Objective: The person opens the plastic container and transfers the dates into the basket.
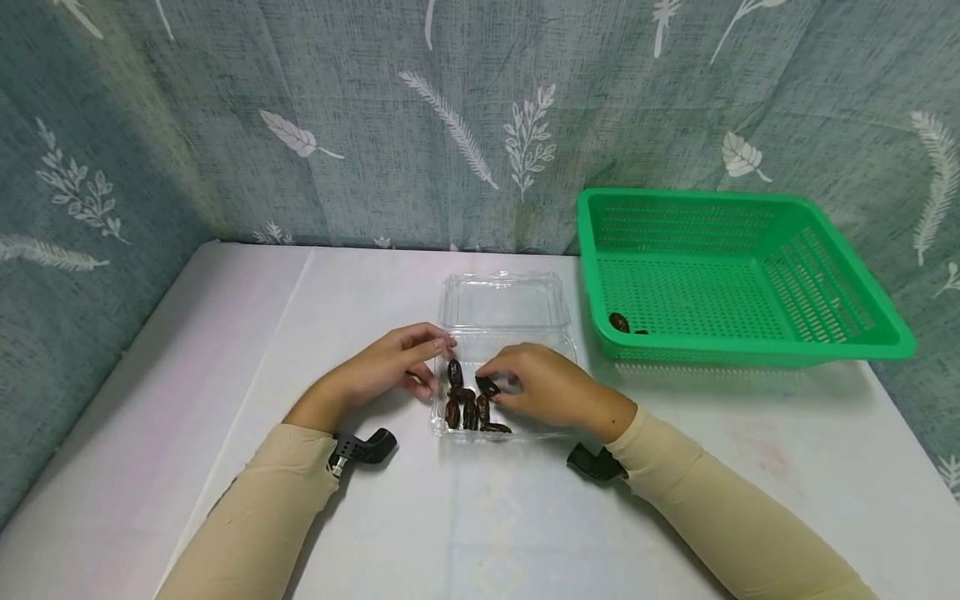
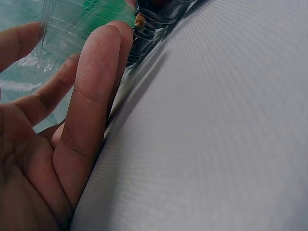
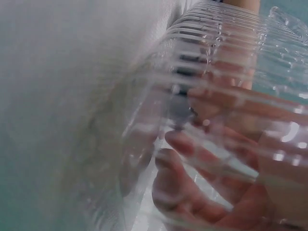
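Note:
A clear plastic clamshell box point(image 1: 525, 427) lies with its lid point(image 1: 504, 302) folded back behind it. Several dark brown, wrinkled dates point(image 1: 470, 414) sit in the left half of the tray. My right hand point(image 1: 551, 385) reaches in over the tray and pinches one date point(image 1: 487, 386) between thumb and fingers. Along the tray's left wall rests my left hand point(image 1: 396, 362), fingertips at the rim. In the left wrist view its fingers point(image 2: 91, 86) are mostly straight beside the clear plastic. The right wrist view shows the right fingers point(image 3: 183, 185) blurred through the box wall.
A green plastic basket point(image 1: 750, 346) stands at the back right, with a date point(image 1: 618, 322) in its near left corner and another partly hidden by the rim. White cloth point(image 1: 375, 533) covers the table. A patterned grey-green curtain point(image 1: 360, 100) hangs behind.

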